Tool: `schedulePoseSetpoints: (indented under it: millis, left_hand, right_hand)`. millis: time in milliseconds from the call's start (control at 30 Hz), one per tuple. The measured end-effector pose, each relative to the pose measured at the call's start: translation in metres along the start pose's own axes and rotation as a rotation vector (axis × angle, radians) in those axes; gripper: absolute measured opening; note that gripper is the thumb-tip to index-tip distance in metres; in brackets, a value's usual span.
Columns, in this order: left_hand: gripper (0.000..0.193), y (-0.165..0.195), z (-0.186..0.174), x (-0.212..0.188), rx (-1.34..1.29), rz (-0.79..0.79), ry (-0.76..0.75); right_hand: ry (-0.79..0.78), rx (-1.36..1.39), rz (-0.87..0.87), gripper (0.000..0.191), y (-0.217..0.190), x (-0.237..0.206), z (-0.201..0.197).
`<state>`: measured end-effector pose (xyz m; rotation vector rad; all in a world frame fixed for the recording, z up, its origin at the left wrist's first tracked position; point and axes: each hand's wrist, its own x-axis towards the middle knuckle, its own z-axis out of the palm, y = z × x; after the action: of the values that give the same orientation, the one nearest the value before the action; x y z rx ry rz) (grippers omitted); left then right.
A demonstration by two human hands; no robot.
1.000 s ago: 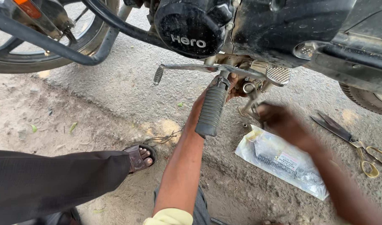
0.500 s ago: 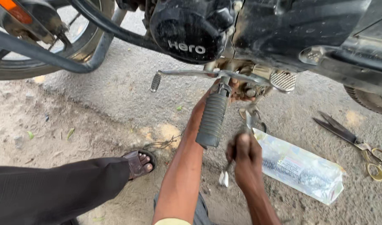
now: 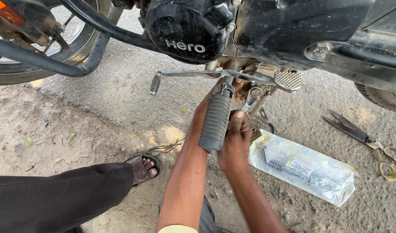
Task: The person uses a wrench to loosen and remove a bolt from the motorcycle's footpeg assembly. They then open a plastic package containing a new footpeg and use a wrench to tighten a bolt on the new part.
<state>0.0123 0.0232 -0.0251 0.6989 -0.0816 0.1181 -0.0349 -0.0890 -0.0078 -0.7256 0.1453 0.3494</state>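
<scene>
Spanner [image 3: 251,97], a single bright ring-ended one, rises from the right hand [image 3: 234,142], whose fingers are wrapped shut around its lower shaft; its ring end sits against the fittings under the motorcycle engine [image 3: 193,26], just above that hand. One ribbed black footrest [image 3: 215,121] hangs tilted between the two hands, touching the right one. The left hand [image 3: 232,88] reaches up behind the footrest's top and is mostly hidden; whether it grips anything cannot be made out. One silver gear lever [image 3: 185,74] runs leftward above the left forearm, and one brake pedal [image 3: 288,80] sits up and right of the right hand. One clear plastic packet [image 3: 306,170] lies just right of the right wrist, contents indistinct. One pair of scissors [image 3: 366,138] lies well beyond it. One sandalled foot [image 3: 144,168] rests left of the forearms.
</scene>
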Motion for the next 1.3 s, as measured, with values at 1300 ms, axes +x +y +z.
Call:
schedulePoseSetpoints:
  millis: [1300]
  left_hand:
    - [0.063,-0.025,-0.042,0.026,-0.063,0.034,-0.172]
  right_hand:
    - [-0.194,-0.027,-0.097,0.043,-0.002,-0.014,-0.016]
